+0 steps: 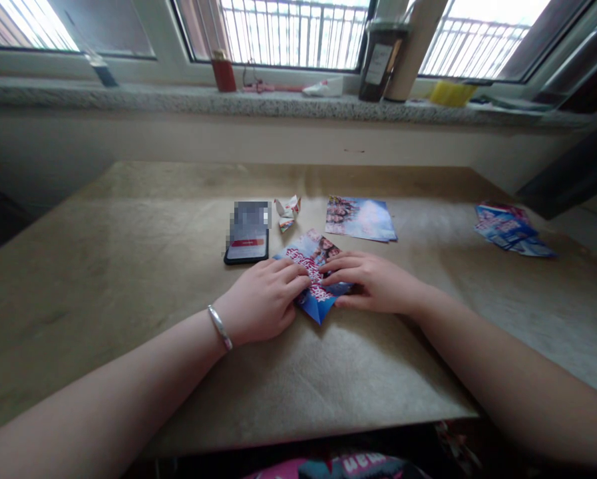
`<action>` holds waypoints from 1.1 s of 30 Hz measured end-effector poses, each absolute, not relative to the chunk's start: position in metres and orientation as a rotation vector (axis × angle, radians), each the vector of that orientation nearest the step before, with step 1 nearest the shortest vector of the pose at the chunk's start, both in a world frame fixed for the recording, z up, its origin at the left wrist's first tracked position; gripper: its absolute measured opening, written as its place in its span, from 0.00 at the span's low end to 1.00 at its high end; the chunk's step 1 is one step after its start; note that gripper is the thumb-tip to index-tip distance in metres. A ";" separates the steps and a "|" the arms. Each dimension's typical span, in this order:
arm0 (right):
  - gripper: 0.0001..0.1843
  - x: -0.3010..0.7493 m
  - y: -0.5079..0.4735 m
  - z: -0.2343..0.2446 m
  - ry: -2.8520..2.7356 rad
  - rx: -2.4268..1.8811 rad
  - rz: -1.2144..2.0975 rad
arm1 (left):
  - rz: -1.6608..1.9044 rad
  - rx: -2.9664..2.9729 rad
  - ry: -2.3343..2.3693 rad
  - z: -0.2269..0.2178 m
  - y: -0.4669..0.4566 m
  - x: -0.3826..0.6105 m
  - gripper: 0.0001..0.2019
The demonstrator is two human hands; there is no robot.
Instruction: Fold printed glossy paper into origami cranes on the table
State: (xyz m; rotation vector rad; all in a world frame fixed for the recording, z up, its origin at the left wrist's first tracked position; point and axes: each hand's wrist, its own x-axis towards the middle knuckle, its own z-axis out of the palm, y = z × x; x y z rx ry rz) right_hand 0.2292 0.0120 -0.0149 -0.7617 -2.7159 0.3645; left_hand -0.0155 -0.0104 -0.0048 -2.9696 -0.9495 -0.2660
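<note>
A blue printed sheet of paper [319, 307] with red and white lettering lies on the table, turned so that one corner points toward me. Fold edges show near that corner. My left hand [265, 296] rests on its left side, fingers stretched over the print and not gripping. From the right, my right hand [373, 283] lies over the other side with its fingers spread and the thumb near the lower right edge. Just beyond the sheet stands a small folded paper figure [288, 211]. A phone [248, 246] with a partly blurred screen lies left of it.
Flat printed sheets [363, 219] lie behind my right hand. More blue printed papers [515, 229] sit in a loose pile at the right. On the stone windowsill [163, 100] stand a red lighter-like object [223, 72], a dark lidded container [381, 63] and a yellow item [452, 94].
</note>
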 end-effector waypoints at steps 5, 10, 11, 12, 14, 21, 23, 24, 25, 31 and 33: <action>0.16 0.228 0.011 -0.015 -2.698 -0.744 0.399 | -0.295 -2.986 -0.946 -0.005 -0.008 -0.015 0.15; 0.14 0.230 0.010 -0.013 -2.719 -0.748 0.407 | -0.259 -2.986 -0.973 -0.003 -0.007 -0.015 0.12; 0.13 0.230 0.010 -0.012 -2.718 -0.764 0.409 | -0.259 -2.984 -0.974 -0.002 -0.007 -0.015 0.12; 0.12 0.231 0.010 -0.012 -2.712 -0.779 0.409 | -0.256 -2.976 -0.981 -0.002 -0.008 -0.015 0.11; 0.11 0.231 0.010 -0.011 -2.700 -0.795 0.410 | -0.234 -2.954 -1.004 0.000 -0.009 -0.015 0.10; 0.08 0.227 0.008 -0.011 -2.647 -0.814 0.407 | -0.203 -2.946 -1.030 0.002 -0.011 -0.017 0.11; 0.08 0.226 0.007 -0.010 -2.644 -0.827 0.400 | -0.191 -2.952 -1.030 0.001 -0.011 -0.017 0.13; 0.08 0.226 0.007 -0.010 -2.643 -0.838 0.397 | -0.192 -2.956 -1.026 0.001 -0.011 -0.017 0.14; 0.08 0.226 0.007 -0.010 -2.639 -0.851 0.394 | -0.197 -2.959 -1.022 0.001 -0.011 -0.017 0.16; 0.07 0.227 0.007 -0.011 -2.640 -0.857 0.386 | -0.253 -3.002 -0.926 -0.005 -0.009 -0.016 0.17; 0.08 0.228 0.007 -0.011 -2.657 -0.847 0.377 | -0.251 -3.036 -0.837 -0.006 -0.009 -0.015 0.14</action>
